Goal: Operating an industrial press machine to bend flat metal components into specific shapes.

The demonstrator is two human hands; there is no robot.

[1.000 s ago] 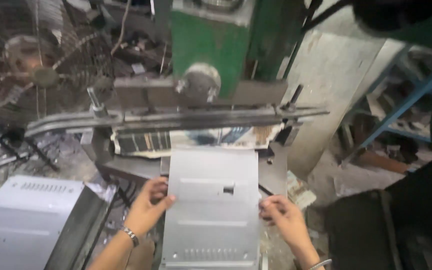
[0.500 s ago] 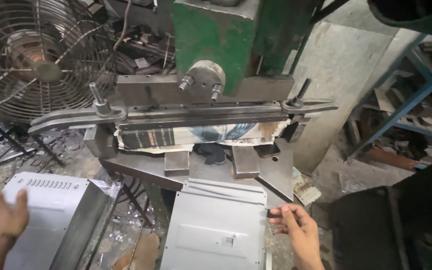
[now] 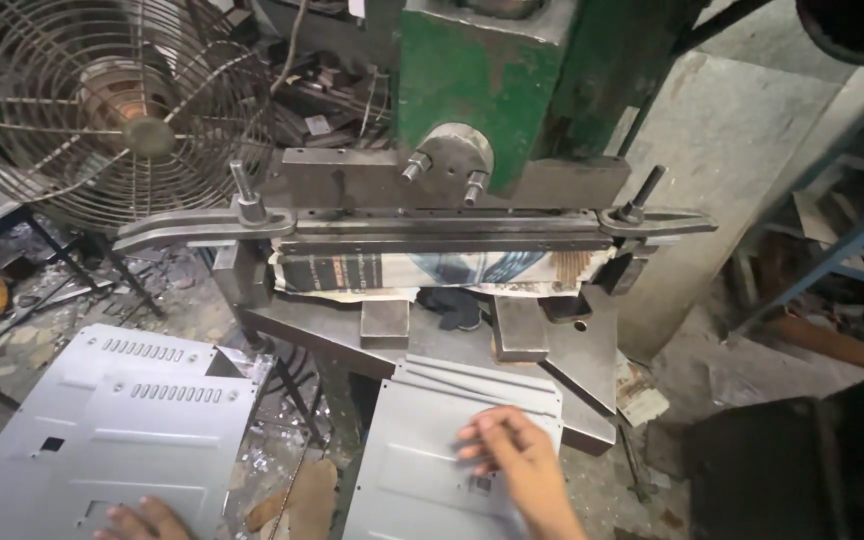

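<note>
Right hand [image 3: 512,450] lies open on a flat grey perforated metal panel [image 3: 422,450].

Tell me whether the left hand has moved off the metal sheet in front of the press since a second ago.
Yes. The left hand has left the sheet below the green press and gone leftward onto the stacked vented panels.

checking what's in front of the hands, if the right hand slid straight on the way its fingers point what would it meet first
The right hand lies flat on a grey metal sheet, fingers pointing up and left. Going on, it would likely cross the sheet's far edge and meet the steel block on the press bed, though depth is unclear.
</note>
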